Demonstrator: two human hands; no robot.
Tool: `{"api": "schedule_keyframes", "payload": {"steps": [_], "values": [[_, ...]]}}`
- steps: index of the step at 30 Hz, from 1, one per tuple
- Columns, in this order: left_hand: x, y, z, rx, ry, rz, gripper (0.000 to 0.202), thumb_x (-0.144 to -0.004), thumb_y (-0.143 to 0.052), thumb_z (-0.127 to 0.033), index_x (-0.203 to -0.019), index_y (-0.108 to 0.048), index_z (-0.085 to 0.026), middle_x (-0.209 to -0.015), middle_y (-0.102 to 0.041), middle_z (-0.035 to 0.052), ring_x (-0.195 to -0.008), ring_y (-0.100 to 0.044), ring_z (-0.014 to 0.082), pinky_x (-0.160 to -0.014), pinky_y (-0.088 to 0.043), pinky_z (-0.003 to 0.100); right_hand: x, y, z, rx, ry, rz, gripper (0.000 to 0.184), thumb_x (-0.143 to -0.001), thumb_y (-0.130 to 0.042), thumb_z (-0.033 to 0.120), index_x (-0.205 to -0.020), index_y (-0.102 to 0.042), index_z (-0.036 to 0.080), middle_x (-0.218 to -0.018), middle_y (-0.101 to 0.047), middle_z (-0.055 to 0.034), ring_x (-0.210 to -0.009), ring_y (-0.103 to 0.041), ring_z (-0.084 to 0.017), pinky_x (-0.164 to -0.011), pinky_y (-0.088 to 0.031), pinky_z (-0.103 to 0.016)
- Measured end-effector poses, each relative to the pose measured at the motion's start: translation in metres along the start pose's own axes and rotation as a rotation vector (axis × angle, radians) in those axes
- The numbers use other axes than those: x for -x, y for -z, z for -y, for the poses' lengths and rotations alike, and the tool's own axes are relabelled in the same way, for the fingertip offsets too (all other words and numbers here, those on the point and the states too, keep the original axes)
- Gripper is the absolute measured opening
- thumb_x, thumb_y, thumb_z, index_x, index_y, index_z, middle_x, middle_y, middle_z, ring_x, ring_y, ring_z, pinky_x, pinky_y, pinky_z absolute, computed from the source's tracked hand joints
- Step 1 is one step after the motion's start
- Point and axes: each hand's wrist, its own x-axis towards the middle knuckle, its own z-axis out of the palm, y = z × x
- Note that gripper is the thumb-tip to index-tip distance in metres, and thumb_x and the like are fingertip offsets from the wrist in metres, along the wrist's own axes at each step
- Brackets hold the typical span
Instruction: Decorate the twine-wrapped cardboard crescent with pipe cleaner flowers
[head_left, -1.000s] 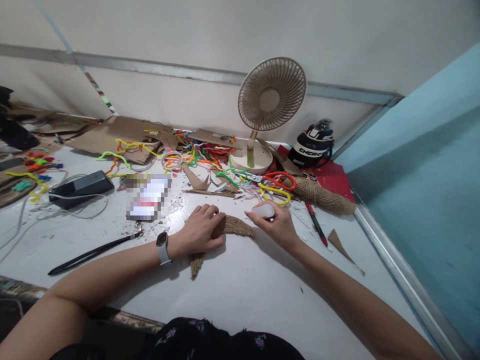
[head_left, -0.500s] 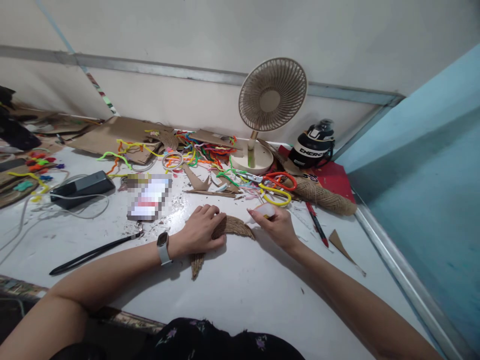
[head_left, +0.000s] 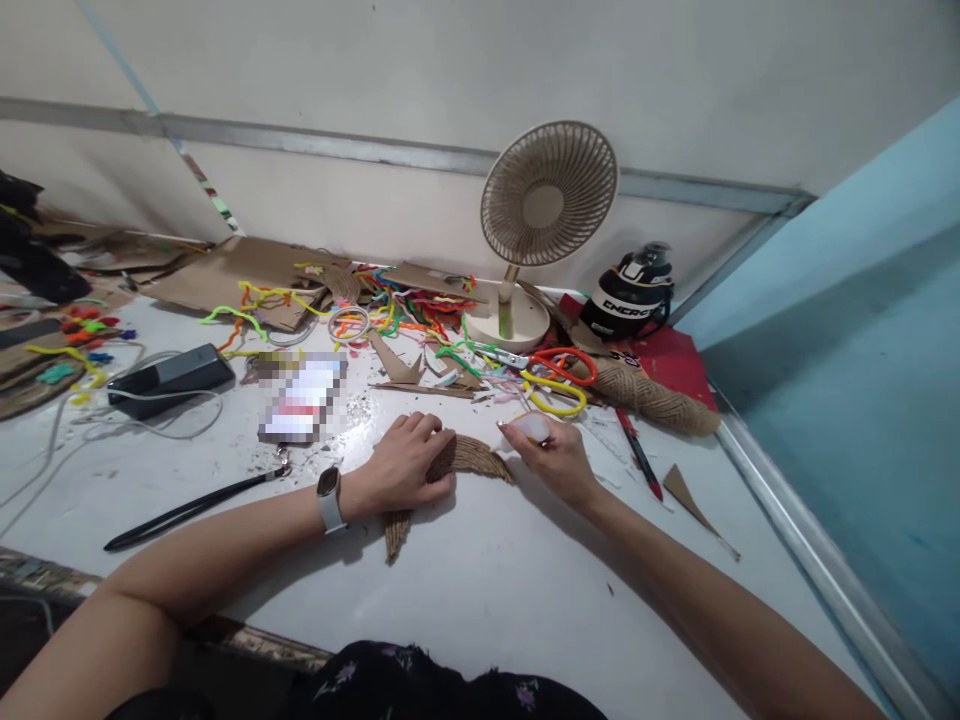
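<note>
A brown crescent covered in rows of twine [head_left: 476,458] lies on the white table, its middle hidden under my left hand [head_left: 409,462]. The fingers of that hand rest along its upper edge and the thumb at its lower edge, holding it down. Closed around a small whitish squeeze bottle [head_left: 534,427], apparently glue, is my right hand [head_left: 559,460]. The bottle's nozzle points left, close to the crescent's right tip, though whether they touch I cannot tell.
Behind the hands lie orange and yellow scissors [head_left: 555,380], cardboard scraps [head_left: 394,360] and tangled pipe cleaners [head_left: 405,310]. A fan [head_left: 544,205], black jug [head_left: 630,295] and twine roll [head_left: 645,395] stand or lie at the back right. Leftward are a phone [head_left: 304,400] and power bank [head_left: 172,380].
The view has shifted slightly. My right hand has turned the bottle a little, and its nozzle stays near the crescent's right tip. My left hand keeps its place on the crescent.
</note>
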Motion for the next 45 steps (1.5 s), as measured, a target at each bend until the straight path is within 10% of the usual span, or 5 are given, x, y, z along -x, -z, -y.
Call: {"api": "schedule_keyframes", "payload": {"steps": [45], "values": [[-0.0003, 0.0027, -0.001, -0.002, -0.002, -0.004, 0.043, -0.082, -0.049, -0.044, -0.116, -0.053, -0.019, -0.105, -0.054, 0.0099, -0.096, -0.047, 0.026, -0.086, -0.038, 0.04, -0.0011, -0.002, 0.0018, -0.033, -0.057, -0.024, 0.031, -0.077, -0.067, 0.045, -0.063, -0.062, 0.018, -0.054, -0.057, 0.0007, -0.048, -0.048, -0.012, -0.046, -0.038, -0.025]]}}
